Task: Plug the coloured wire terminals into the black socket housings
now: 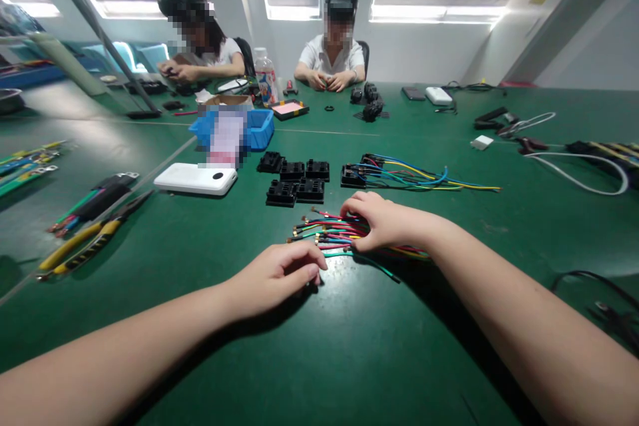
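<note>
A bundle of coloured wires (329, 227) with small metal terminals at the left ends lies on the green table. My right hand (382, 219) is over the bundle, its thumb and fingers closed around several wires. Just left and nearer to me, my left hand (284, 269) rests with loosely curled fingers, a gap between thumb and forefinger, and nothing visible in it. Close to its fingertips a single green wire (369, 260) lies apart from the bundle. Beyond the hands sit several black plastic housings (294, 176). To their right, more black housings (353, 176) have coloured wires attached.
Yellow-handled pliers (84, 249), a black-sleeved cable bundle (100, 200) and a white power bank (196, 178) lie on the left. A blue bin (260, 130) stands behind. White cables (582, 170) lie right. Two people (329, 56) sit across the table.
</note>
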Demonstrator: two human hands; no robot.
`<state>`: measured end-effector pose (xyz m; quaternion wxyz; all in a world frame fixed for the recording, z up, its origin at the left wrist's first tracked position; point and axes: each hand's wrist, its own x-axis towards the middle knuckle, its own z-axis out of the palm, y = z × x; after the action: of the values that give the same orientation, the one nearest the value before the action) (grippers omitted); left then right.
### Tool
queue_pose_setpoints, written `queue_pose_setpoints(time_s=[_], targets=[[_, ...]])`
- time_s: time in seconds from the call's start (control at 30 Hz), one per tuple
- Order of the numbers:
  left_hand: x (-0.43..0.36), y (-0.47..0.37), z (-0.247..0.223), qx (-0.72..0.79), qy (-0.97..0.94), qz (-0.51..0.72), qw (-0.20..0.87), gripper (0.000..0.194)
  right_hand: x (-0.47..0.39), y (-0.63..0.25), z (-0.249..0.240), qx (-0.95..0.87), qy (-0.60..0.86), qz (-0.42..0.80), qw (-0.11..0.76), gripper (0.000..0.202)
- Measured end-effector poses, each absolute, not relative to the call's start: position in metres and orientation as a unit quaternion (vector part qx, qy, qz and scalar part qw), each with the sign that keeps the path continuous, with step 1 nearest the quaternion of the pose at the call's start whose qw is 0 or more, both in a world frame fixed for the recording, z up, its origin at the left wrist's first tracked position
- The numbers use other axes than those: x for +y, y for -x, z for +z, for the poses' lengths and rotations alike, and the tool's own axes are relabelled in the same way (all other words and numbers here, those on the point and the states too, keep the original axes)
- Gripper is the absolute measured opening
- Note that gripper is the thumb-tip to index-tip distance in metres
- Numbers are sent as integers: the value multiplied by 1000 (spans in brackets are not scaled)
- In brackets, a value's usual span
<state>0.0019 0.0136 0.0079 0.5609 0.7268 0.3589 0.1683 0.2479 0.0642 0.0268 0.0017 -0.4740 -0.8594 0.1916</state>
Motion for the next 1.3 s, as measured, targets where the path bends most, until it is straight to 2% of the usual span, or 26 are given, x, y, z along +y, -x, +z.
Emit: queue_pose_setpoints(time_s=[0.3, 0.47, 0.73, 1.0, 1.13, 1.3], targets=[[18, -5, 11, 377, -805, 213, 406, 26, 60, -246, 35, -863, 464, 197, -40, 26], [42, -4, 12, 449, -806, 296, 246, 30, 64, -256, 34, -858, 480, 176, -51, 23], [105, 3, 4, 438, -851, 287, 45, 24, 73, -254, 14, -870, 488, 71, 15, 20], [119, 20, -19, 455, -857, 241, 16, 47, 74, -250, 4, -866, 499, -17, 31, 27], [120, 18, -18, 457, -862, 218, 7, 47, 75, -248, 1, -845, 531, -53, 43, 28], [114, 14, -11, 440, -876, 197, -4, 43, 78, -252, 1, -859, 506, -53, 52, 26]])
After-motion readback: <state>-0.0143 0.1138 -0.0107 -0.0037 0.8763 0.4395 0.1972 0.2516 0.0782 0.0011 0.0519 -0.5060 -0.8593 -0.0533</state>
